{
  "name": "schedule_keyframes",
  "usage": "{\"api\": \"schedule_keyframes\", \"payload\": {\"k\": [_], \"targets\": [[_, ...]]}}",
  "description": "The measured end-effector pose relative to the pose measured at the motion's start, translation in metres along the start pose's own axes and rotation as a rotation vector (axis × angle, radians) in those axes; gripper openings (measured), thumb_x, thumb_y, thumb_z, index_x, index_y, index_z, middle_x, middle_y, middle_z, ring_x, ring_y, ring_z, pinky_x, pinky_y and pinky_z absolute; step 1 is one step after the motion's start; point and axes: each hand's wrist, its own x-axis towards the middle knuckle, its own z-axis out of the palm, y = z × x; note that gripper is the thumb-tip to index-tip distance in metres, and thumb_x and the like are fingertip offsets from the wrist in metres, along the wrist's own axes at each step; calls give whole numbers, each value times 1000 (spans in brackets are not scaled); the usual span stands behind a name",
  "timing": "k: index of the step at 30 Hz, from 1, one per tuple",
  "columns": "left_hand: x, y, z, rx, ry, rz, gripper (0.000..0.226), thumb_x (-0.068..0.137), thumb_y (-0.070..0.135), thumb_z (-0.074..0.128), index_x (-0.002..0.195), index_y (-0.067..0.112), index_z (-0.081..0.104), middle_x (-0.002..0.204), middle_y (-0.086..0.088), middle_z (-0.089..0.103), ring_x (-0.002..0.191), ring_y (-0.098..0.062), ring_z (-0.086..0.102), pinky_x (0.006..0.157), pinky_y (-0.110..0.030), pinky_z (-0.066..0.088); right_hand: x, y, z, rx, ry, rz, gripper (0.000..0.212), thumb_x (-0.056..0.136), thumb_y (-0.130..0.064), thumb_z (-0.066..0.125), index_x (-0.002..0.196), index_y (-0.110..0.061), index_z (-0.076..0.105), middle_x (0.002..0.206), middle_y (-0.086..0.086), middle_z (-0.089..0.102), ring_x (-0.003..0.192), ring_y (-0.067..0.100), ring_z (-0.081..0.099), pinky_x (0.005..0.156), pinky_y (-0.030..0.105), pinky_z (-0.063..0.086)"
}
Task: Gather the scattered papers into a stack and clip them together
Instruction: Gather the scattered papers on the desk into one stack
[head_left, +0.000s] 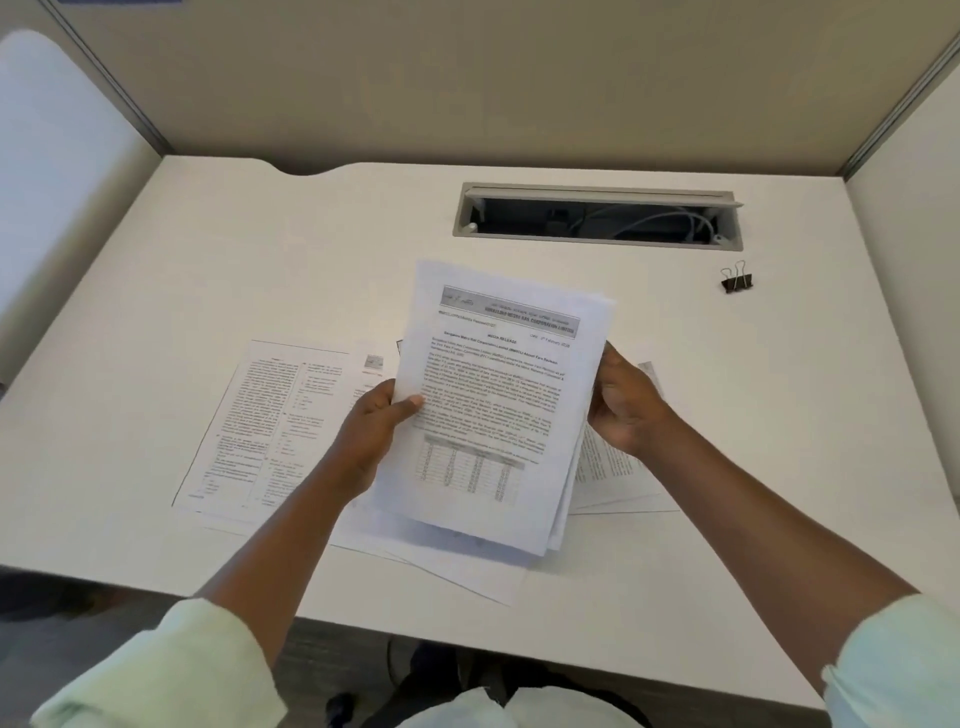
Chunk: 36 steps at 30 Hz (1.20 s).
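Observation:
A loose stack of printed papers (493, 405) is held up above the white desk (260, 249), its edges not lined up. My left hand (371, 436) grips the stack's left edge, thumb on the top sheet. My right hand (623, 405) holds the right edge with curled fingers. Beneath the stack, more sheets lie scattered on the desk: a two-column printed page (260, 426) to the left, blank-looking sheets (457, 566) near the front edge, and a printed sheet (608, 467) under my right hand. A black binder clip (736, 278) stands alone at the back right.
A grey cable hatch (597, 215) with wires inside is set into the desk at the back. Beige partition walls (467, 78) enclose the desk on three sides. The desk's front edge runs just before my lap.

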Motion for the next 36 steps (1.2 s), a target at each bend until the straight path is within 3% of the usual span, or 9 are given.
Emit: {"api": "schedule_keyframes", "payload": {"k": [4,8,10,14,17,22,29,33,36], "targets": [[0,-16,14,101,146,-5,21,100,12,63,121,16,62,111,-4,78,102,-25,75,92,-45,59,1,15,-3,131,91,118,63,95,-67,49,132,-19,66,118,9,76,107,27,73,88,44,60],[-7,-36,17,69,186,-176,41,98,11,66,128,29,46,112,-5,71,101,-24,69,93,-43,55,2,51,-3,-286,212,124,23,102,-18,60,125,-21,63,125,8,73,107,25,72,98,50,57],[-8,-46,11,-3,168,-289,31,94,7,67,123,16,57,117,-13,74,105,-32,72,99,-50,55,1,58,2,-330,240,117,32,101,-4,54,125,-24,61,121,4,72,104,22,71,94,45,59],[-20,-57,-4,-73,140,-359,27,93,-7,59,114,7,70,108,-12,80,99,-34,76,87,-45,61,8,61,14,-401,201,104,32,100,-9,56,128,-22,64,118,1,74,104,22,72,91,43,60],[-25,-65,-26,-101,220,-337,31,91,-8,60,114,10,71,110,-13,79,99,-38,76,92,-55,59,23,57,18,-544,196,45,24,96,-26,63,120,-23,68,110,-1,77,97,21,75,86,41,62],[-40,-76,-68,-186,392,-326,35,95,-6,59,123,14,66,114,-10,76,101,-38,73,86,-51,59,69,41,10,-1058,297,-170,33,93,-35,70,118,-14,70,112,3,72,106,22,68,95,36,53],[-59,-88,-99,-246,503,-324,30,97,-7,57,109,19,66,109,-7,75,100,-38,70,83,-49,57,127,10,21,-1674,-62,-221,94,81,-54,78,154,-11,38,160,9,38,144,29,37,114,46,38],[-67,-96,-103,-284,516,-318,30,97,-5,58,110,20,68,113,-9,77,106,-40,71,97,-62,54,128,11,45,-1886,-185,-280,94,72,-71,76,143,-14,50,141,8,48,129,27,47,97,43,50],[-72,-99,-99,-285,514,-317,31,98,-2,58,114,23,67,113,-5,77,105,-37,71,92,-58,56,118,24,54,-1967,-242,-283,93,63,-76,78,130,-15,55,126,6,53,115,26,54,87,40,51]]}}
